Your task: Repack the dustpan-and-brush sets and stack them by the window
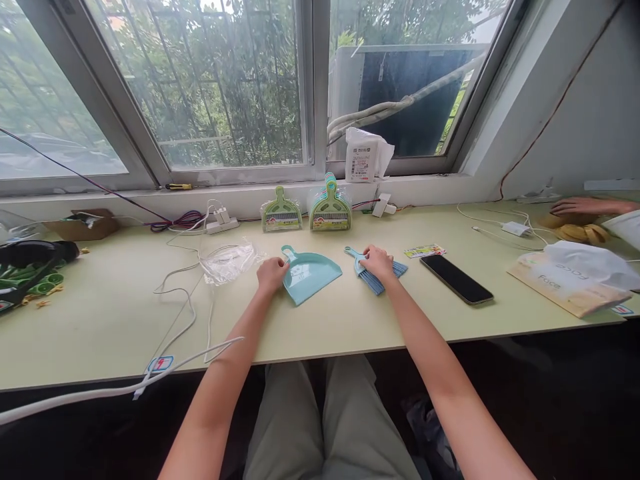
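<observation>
A small light-blue dustpan (310,273) lies flat on the pale green table (350,320) in front of me. My left hand (271,274) is closed on its left edge near the handle. A small blue brush (376,273) lies to the right of the dustpan. My right hand (377,261) rests on top of the brush with its fingers curled over it. Two packed green dustpan-and-brush sets (281,213) (330,210) lean against the window ledge behind.
An empty clear plastic bag (231,261) lies left of my left hand, among white cables (185,313). A black phone (456,279) and a small card (425,251) lie to the right. Another person's hand (585,207) rests at far right beside tissue packs (575,283).
</observation>
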A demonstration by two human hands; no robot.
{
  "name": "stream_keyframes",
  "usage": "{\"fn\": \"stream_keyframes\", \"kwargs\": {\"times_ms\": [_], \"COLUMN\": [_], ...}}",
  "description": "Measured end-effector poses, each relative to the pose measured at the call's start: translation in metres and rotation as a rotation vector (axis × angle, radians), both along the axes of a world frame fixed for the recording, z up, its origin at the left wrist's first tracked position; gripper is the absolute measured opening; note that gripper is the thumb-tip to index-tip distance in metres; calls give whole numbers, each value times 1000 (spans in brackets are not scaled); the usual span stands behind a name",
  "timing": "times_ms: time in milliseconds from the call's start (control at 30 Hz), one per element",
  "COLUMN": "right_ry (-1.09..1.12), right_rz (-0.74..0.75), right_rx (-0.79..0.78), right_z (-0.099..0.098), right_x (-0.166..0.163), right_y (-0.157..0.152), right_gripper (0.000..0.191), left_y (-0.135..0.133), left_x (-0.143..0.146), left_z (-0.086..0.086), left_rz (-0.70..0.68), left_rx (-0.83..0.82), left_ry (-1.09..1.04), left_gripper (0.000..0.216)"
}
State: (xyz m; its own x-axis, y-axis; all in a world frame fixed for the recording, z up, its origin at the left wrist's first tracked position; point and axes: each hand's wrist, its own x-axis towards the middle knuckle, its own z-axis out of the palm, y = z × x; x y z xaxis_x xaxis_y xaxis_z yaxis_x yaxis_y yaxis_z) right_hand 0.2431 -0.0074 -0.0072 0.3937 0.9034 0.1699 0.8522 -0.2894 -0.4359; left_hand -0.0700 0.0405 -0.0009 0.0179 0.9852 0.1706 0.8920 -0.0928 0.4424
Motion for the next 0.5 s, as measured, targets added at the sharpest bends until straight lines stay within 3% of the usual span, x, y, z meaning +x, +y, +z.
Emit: {"fn": "stream_keyframes", "kwargs": {"times_ms": [133, 367, 500], "right_ry": [6, -110, -127], "right_rz": [25, -75, -115], "right_rx": [-5, -70, -74], "right_z": [0, 1, 0], "right_x": [-4, 1, 7], "right_y": [0, -3, -3], "right_gripper": [23, 34, 31], "left_y": [1, -14, -19], "left_x": [-1, 16, 21], "left_z": [-1, -1, 2], "left_rz": [10, -220, -347], "left_rx": [-3, 44, 208], "left_ry": [60, 163, 173], "left_gripper": [22, 41, 42]}}
